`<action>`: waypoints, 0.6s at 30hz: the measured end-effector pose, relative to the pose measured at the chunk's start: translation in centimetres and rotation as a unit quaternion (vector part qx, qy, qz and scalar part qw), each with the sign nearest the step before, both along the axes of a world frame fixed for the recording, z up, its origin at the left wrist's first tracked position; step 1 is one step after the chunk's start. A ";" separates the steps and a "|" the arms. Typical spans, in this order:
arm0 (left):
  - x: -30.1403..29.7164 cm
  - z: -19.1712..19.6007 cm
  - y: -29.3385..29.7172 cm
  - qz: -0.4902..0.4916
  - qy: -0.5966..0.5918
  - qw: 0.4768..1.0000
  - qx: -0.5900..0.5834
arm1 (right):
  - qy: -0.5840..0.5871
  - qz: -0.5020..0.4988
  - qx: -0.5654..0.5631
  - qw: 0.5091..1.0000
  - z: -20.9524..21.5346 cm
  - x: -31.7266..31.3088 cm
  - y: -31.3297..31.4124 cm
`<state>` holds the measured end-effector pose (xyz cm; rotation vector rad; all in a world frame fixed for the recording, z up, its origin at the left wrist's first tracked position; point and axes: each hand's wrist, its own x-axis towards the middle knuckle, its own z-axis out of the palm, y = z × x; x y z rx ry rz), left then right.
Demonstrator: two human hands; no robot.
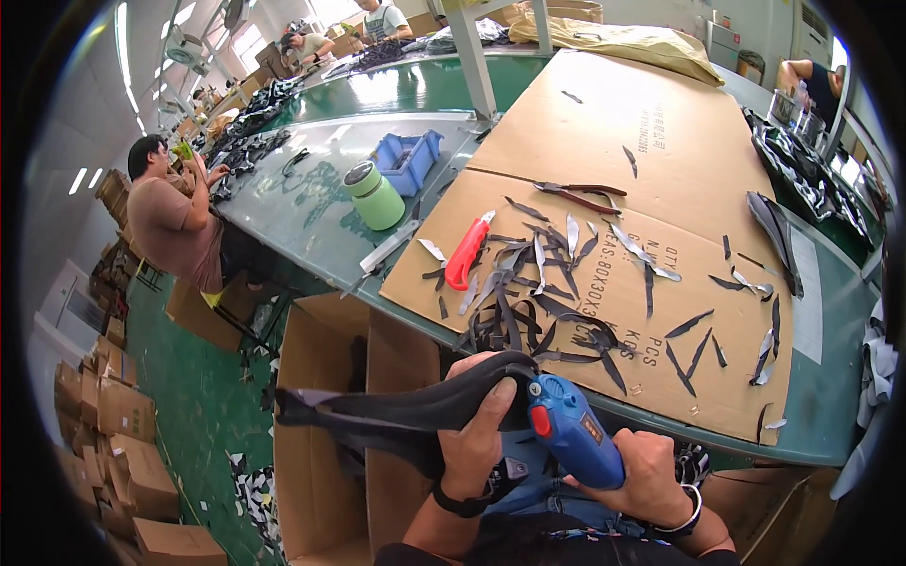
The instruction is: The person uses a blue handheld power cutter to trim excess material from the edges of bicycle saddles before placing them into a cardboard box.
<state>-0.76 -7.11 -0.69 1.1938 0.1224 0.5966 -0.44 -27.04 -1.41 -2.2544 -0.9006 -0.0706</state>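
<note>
My left hand (477, 429) is closed around a long, black, flexible piece (396, 420), folded over at the thumb, its narrow end trailing to the left. In my right hand (651, 476) is a blue handheld electric cutter (580, 439) with a red button. The cutter's head meets the edge of the black piece beside my left thumb; the blade itself is hidden. Beyond my hands, black and grey offcut strips (514, 307) lie scattered on a cardboard sheet (698, 212). A red utility knife (466, 255) rests by the strips, and dark-handled pliers (580, 195) lie farther back.
Left of the cardboard, a green jar (376, 203) and a blue bin (408, 160) stand on the green table (311, 212). An open carton (326, 472) is below the near edge. Another dark piece (774, 241) lies right. A seated co-worker (175, 212) is left.
</note>
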 end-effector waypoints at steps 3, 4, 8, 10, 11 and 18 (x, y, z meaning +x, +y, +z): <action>0.0 1.1 1.0 -0.036 0.044 0.997 0.061 | 0.007 -0.013 -0.030 0.999 0.9 -0.1 -0.3; 0.0 1.5 1.4 -0.058 0.071 0.991 0.094 | 0.007 -0.014 -0.032 0.999 0.8 0.0 -0.5; 0.4 2.6 3.5 -0.149 0.151 0.954 0.211 | -0.023 0.004 -0.032 0.999 0.1 0.4 -0.7; 0.8 3.2 4.3 -0.176 0.169 0.935 0.257 | -0.023 0.012 -0.033 0.999 -0.2 0.5 -0.6; 0.8 3.4 4.5 -0.206 0.182 0.912 0.304 | -0.018 0.020 -0.037 0.999 -0.5 0.5 -0.8; 1.4 -0.2 3.6 -0.201 0.141 0.909 0.336 | 0.061 0.032 -0.029 0.997 0.1 -0.2 -0.1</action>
